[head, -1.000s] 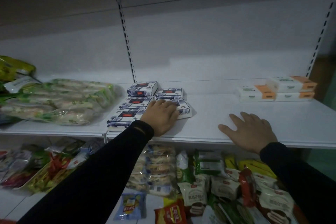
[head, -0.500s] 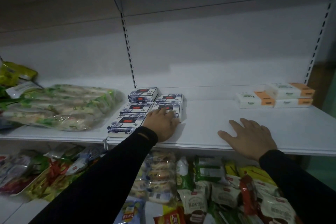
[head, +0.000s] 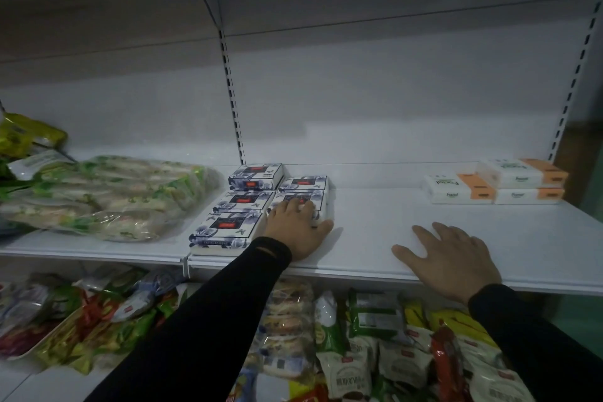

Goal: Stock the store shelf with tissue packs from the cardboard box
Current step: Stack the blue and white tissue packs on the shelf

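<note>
- Head view, centre of the frame: five blue-and-white floral tissue packs (head: pixel 228 228) lie flat on the white store shelf (head: pixel 375 238) in two columns running front to back — three in the left column, two in the right. The cardboard box is not in view.
- Head view, centre: the left hand (head: pixel 298 228) lies palm down at the front of the right column, its fingers resting over the top of the nearer pack there (head: pixel 301 199). The fingers look loosely bent and laid on the pack, not wrapped round it; the thumb lies on the shelf just right of the pack.
- Head view, lower right: the right hand (head: pixel 452 259) is spread flat on the bare shelf near its front edge, fingers straight, holding nothing, well apart from the packs.
- Both forearms in black sleeves reach up from the bottom of the frame.
- Handling, as a judgement: these packs look light and soft-sided, likely to dent under a hard squeeze and to slide easily on the smooth shelf — best pushed from the front face or taken by the two long sides.
- Head view, upper right: white-and-orange tissue packs (head: pixel 456 188) sit stacked near the back of the shelf.
</note>
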`<state>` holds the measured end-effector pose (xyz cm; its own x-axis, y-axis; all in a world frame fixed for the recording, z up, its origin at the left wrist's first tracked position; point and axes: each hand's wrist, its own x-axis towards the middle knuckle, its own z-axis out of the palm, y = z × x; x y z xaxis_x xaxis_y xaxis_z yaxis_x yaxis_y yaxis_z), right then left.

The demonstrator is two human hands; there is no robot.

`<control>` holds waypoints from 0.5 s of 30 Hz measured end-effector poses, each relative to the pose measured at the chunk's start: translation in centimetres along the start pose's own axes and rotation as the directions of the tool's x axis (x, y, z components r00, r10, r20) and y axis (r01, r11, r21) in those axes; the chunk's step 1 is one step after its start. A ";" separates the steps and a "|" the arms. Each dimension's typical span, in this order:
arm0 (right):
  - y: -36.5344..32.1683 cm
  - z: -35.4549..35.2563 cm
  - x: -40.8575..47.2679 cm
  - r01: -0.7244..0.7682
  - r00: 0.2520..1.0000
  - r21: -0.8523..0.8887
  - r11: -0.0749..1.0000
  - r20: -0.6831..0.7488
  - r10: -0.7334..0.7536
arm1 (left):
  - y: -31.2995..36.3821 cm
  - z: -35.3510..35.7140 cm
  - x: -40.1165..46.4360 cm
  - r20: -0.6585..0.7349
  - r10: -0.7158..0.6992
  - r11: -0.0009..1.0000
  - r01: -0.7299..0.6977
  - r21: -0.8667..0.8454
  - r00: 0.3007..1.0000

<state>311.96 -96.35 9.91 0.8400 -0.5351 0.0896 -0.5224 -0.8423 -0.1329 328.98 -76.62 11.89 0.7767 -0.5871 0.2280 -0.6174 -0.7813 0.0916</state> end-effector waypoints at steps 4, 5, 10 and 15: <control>0.1 0.1 0.0 0.000 1.000 0.009 1.000 -0.001 0.000 | -0.1 0.0 0.2 -0.016 0.010 1.000 -0.011 -0.009 1.000; 0.1 0.1 0.0 0.000 1.000 0.007 1.000 -0.002 0.000 | -0.3 -0.2 0.3 -0.032 0.021 1.000 -0.022 -0.017 0.999; 0.1 0.1 0.1 -0.002 1.000 0.010 1.000 -0.001 0.002 | -3.4 -2.1 0.5 -0.118 -0.023 1.000 0.025 0.016 0.993; 0.0 0.2 0.1 -0.005 1.000 0.006 1.000 -0.009 0.006 | -8.1 -2.9 -0.9 -0.001 -0.288 0.955 0.287 0.072 0.958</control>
<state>312.09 -96.43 9.69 0.8357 -0.5404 0.0980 -0.5261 -0.8389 -0.1394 332.94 -69.20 13.74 0.9215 -0.3368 0.1933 -0.3574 -0.9302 0.0831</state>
